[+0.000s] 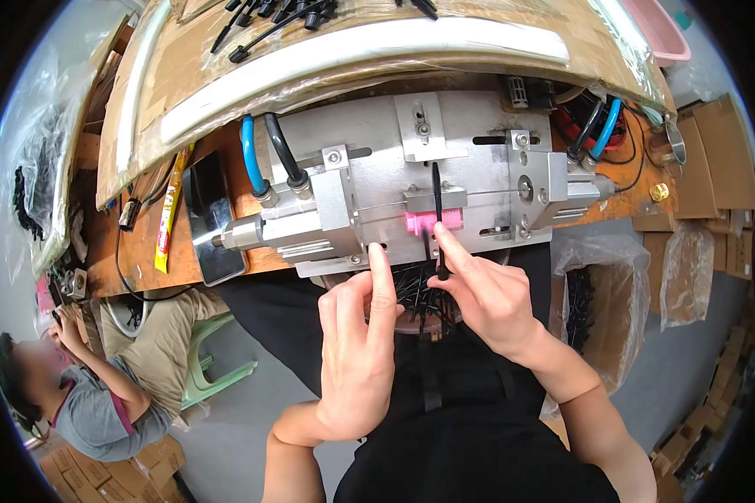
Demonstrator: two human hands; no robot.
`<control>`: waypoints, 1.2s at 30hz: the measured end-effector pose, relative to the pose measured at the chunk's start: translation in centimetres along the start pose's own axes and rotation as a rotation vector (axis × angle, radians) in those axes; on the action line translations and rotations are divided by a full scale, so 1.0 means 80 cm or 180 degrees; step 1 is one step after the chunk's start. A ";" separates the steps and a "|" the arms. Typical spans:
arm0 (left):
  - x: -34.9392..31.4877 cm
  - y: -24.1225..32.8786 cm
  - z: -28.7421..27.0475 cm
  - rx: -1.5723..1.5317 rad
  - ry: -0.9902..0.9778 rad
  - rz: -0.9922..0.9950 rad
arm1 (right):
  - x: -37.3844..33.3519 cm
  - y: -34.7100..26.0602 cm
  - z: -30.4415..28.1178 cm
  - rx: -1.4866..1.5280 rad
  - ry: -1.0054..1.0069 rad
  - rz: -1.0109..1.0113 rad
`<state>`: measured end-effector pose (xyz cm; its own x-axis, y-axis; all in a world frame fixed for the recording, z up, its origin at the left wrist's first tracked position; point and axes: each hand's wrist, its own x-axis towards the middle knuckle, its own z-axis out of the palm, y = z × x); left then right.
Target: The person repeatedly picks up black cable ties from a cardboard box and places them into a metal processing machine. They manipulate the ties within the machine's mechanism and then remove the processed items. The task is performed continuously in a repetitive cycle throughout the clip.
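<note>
My right hand point(493, 300) pinches a slim black plastic wand point(438, 197) between index finger and thumb. The wand stands lengthwise across a small metal block, its far end below a bolted bracket point(423, 126). Beside it, a bright pink piece point(453, 220) sits at the middle of the grey metal fixture point(478, 176). Left of this, my left hand point(356, 348) has its index finger stretched toward the fixture's front edge and its other fingers bent; I see nothing held there. Below the fixture, between my hands, lie several loose black wands point(415, 289), partly hidden.
Metal cylinders with blue hoses point(250, 155) flank the fixture. Overhead, a cardboard-covered shelf point(377, 80) bears several black wands. At left lie a phone point(214, 214) and a yellow packet point(173, 214); another person point(113, 402) sits beyond. A plastic-lined box point(600, 302) stands at right.
</note>
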<state>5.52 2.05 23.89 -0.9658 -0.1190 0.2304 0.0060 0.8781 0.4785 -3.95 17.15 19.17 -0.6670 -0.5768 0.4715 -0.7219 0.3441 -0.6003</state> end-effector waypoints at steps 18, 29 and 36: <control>0.217 -0.092 -0.108 0.0602 0.1144 0.0602 | 0.217 0.020 -0.111 -0.1192 0.0850 -0.1147; 0.226 -0.100 -0.145 -0.0141 -0.0213 0.0734 | 0.358 0.024 -0.134 -0.2282 -0.1751 -0.0099; 0.194 -0.070 -0.130 -0.0315 0.0402 0.0825 | 0.347 0.034 -0.159 -0.1413 -0.1239 -0.0341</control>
<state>-6.78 -9.51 33.58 -0.8889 0.0412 0.4562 0.2793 0.8381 0.4686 -26.76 11.54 38.84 -0.5303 -0.8255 0.1930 -0.8453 0.4973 -0.1956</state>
